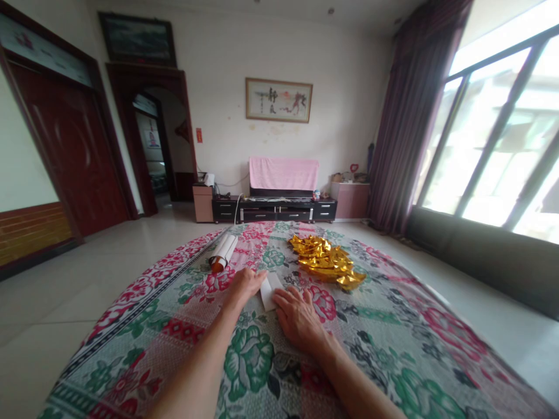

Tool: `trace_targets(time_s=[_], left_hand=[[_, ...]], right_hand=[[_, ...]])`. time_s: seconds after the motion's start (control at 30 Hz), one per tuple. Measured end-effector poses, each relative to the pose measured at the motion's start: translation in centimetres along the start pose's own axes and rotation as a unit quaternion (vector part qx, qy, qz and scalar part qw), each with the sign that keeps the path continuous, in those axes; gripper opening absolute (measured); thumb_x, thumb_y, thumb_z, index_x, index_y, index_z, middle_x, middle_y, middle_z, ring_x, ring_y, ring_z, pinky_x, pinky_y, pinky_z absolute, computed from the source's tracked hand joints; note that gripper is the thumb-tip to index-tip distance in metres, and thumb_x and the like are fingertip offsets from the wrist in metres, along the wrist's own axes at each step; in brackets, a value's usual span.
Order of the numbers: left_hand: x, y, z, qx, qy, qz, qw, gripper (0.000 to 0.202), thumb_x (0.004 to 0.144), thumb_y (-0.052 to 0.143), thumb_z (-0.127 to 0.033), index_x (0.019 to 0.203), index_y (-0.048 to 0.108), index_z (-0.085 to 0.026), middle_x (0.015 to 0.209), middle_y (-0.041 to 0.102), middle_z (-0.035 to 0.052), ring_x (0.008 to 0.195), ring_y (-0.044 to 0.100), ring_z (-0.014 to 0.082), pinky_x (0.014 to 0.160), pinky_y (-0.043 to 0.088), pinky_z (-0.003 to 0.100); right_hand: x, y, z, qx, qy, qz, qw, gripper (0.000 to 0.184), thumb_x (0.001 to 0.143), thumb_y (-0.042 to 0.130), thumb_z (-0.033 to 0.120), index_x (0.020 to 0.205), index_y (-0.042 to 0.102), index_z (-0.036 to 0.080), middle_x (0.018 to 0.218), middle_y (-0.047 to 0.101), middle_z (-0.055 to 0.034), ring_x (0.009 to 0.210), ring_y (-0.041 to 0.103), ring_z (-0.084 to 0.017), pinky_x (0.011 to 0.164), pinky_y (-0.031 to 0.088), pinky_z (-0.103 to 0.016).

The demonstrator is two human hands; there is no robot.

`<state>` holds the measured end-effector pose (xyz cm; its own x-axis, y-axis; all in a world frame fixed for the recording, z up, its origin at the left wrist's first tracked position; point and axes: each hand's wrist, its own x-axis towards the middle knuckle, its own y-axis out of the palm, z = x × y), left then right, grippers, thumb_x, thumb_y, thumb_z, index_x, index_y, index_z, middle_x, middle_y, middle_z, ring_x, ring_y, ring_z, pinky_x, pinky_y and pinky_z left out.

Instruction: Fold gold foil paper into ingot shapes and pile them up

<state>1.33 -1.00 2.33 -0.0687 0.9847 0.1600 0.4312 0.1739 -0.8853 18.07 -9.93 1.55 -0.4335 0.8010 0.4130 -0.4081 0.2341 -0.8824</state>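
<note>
A small strip of white folded paper [267,295] lies on the flowered tablecloth between my two hands. My left hand [248,284] is at the paper's upper left edge, fingers closed together and thumb pressed against it. Flat across the paper's right side rests my right hand [299,313], its fingers stretched out and slightly apart. Beyond it, to the right, sits a pile of shiny gold foil ingots [325,259]. A roll of white-backed sheets [224,251], orange-gold on the inside, lies beyond my left hand.
The round table's patterned tablecloth [375,349] spreads under everything. Past its far edge stands a low black TV cabinet [277,214] with a pink cloth [283,173] over the screen. Purple curtains [399,122] and a large window [493,134] are at right; a dark red door [65,134] is at left.
</note>
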Motion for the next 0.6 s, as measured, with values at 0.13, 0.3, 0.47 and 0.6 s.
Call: trace_targets(time_s=[0.13,0.3,0.47,0.6], left_hand=[[-0.3,0.9,-0.5,-0.009,0.019,-0.011,1.0,0.024,0.066,0.056,-0.04,0.057,0.063,-0.018,0.059,0.062,0.0052,0.06,0.055,0.0154,0.05,0.027,0.023],[-0.1,1.0,-0.7,-0.174,0.044,-0.005,0.984,0.026,0.065,0.056,-0.039,0.054,0.056,-0.016,0.048,0.05,-0.0015,0.053,0.048,0.0116,0.049,0.027,0.021],[-0.2,1.0,-0.9,-0.487,-0.025,0.122,0.864,0.029,0.059,0.063,-0.042,0.072,0.057,-0.015,0.059,0.055,-0.0021,0.053,0.049,0.0104,0.049,0.035,0.021],[-0.4,1.0,-1.3,-0.598,-0.036,0.163,0.784,0.033,0.054,0.07,-0.038,0.074,0.057,-0.015,0.063,0.058,-0.0006,0.055,0.052,0.0109,0.052,0.039,0.022]], right_hand=[[0.0,0.5,-0.6,0.043,-0.001,-0.024,0.999,0.027,0.085,0.039,0.024,0.107,0.054,0.026,0.114,0.056,-0.0033,0.107,0.046,-0.021,0.095,0.028,-0.045],[0.5,2.2,-2.5,0.158,0.109,-0.149,0.97,0.045,0.079,0.044,0.026,0.122,0.044,0.014,0.129,0.045,-0.0143,0.119,0.041,-0.023,0.097,0.034,-0.039],[1.6,2.3,-3.3,0.343,0.201,-0.17,0.902,0.049,0.075,0.05,0.037,0.118,0.048,0.016,0.113,0.057,-0.0119,0.099,0.056,-0.023,0.081,0.046,-0.034],[3.1,0.8,-2.5,0.533,0.188,-0.108,0.818,0.044,0.072,0.053,0.041,0.109,0.054,0.017,0.095,0.064,-0.0069,0.079,0.059,-0.019,0.068,0.047,-0.028]])
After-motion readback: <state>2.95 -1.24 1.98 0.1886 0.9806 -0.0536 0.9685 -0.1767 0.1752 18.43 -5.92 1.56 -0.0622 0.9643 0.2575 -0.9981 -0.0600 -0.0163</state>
